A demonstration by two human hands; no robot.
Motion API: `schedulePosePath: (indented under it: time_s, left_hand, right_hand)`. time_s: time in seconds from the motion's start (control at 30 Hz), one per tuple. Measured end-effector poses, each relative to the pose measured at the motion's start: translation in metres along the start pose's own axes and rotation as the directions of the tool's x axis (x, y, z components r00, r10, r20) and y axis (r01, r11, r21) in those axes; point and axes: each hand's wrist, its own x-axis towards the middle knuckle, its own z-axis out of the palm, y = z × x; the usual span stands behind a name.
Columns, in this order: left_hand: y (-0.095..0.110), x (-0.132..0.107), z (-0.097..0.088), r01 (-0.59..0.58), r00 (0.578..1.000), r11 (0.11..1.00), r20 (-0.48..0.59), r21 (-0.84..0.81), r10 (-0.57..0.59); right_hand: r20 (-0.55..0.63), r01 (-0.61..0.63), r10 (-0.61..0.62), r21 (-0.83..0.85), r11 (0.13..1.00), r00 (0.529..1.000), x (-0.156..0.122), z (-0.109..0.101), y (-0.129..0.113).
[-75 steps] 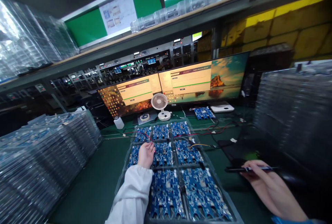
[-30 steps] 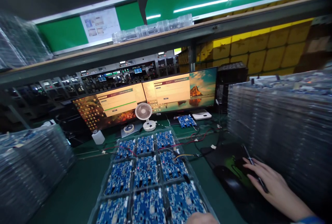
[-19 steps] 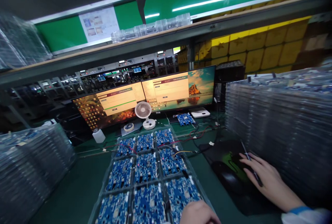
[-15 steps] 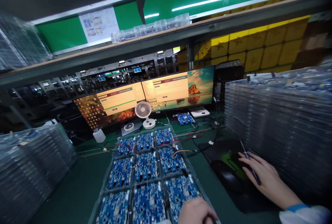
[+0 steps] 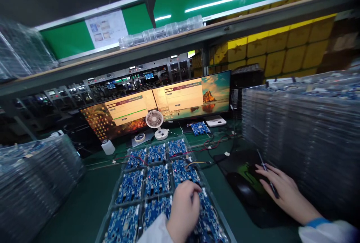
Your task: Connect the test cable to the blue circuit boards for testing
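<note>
In the head view, my left hand [image 5: 182,209] sits low in the middle of the frame, fingers curled down onto the blue circuit boards [image 5: 157,179] in the clear plastic tray [image 5: 112,207]. The fingertips touch the board in the tray's right column, at the seam between its middle and nearest rows; I cannot tell whether they pinch anything there. My white sleeve [image 5: 153,231] runs off the bottom edge.

My right hand [image 5: 281,190] lies at the lower right, palm down and fingers spread over a black mouse [image 5: 244,190] on a dark mouse pad [image 5: 253,213] with a green patch. A thin dark pen [image 5: 267,177] is tucked between those fingers, its tip pointing up and away from me. A white cuff with a blue band [image 5: 317,222] shows at the wrist.

The tray holds three rows of three boards, and red and yellow wires [image 5: 197,151] trail from its far right corner toward the cables in the middle of the frame. Beyond it, at centre, a small white desk fan [image 5: 155,121] stands in front of two wide monitors [image 5: 168,102], both showing pale dialogue windows. A loose blue board [image 5: 199,127] and a flat white box [image 5: 216,122] lie just under the right screen, a white bottle [image 5: 108,146] under the left one. Tall stacks of clear trays [image 5: 303,134] fill the right side, and a lower stack [image 5: 30,183] fills the lower left.
</note>
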Motion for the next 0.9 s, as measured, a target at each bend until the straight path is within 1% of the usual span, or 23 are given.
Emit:
schedulePosePath:
  time_s: [0.07,0.13,0.2,0.27,0.37,0.5,0.6,0.67,0.77,0.9]
  left_hand:
    - [-0.006,0.013,-0.017,0.035,0.999,0.999,-0.035,0.035,-0.034]
    - [-0.017,0.025,-0.029,0.068,0.996,0.993,-0.059,0.096,-0.063]
    - [-0.030,0.032,-0.036,0.111,0.992,0.982,-0.073,0.151,-0.101]
    - [-0.040,0.037,-0.038,0.151,0.988,0.971,-0.071,0.188,-0.139]
    - [-0.047,0.041,-0.031,0.173,0.985,0.958,-0.027,0.230,-0.171]
    - [-0.049,0.052,-0.011,0.162,0.981,0.949,0.059,0.269,-0.185]
    - [-0.052,0.064,0.004,0.194,0.972,0.931,0.067,0.309,-0.225]
    - [-0.056,0.071,0.010,0.212,0.966,0.909,0.065,0.359,-0.251]
    - [-0.059,0.077,0.014,0.205,0.961,0.884,0.084,0.420,-0.262]
    - [-0.059,0.080,0.014,0.194,0.960,0.866,0.092,0.460,-0.264]
  right_hand:
    - [-0.010,-0.002,0.002,0.012,1.000,1.000,-0.001,0.001,0.000]
    - [-0.009,-0.005,0.005,0.021,1.000,1.000,-0.001,0.001,0.000]
    - [0.001,-0.007,0.007,0.031,0.999,1.000,-0.002,0.001,-0.001]
    - [0.011,-0.009,0.009,0.042,0.999,1.000,-0.002,0.000,-0.001]
    - [0.024,-0.016,0.015,0.059,0.998,1.000,-0.002,-0.001,-0.001]
    - [0.024,-0.024,0.023,0.074,0.997,0.999,-0.002,-0.002,-0.001]
    - [0.014,-0.009,0.008,0.085,0.996,1.000,0.000,-0.003,-0.001]
    - [0.006,0.009,-0.010,0.094,0.996,1.000,0.001,-0.005,-0.002]
    - [-0.014,0.027,-0.026,0.101,0.994,1.000,0.002,-0.006,-0.002]
    - [-0.025,0.024,-0.021,0.107,0.994,0.999,0.002,-0.005,-0.002]
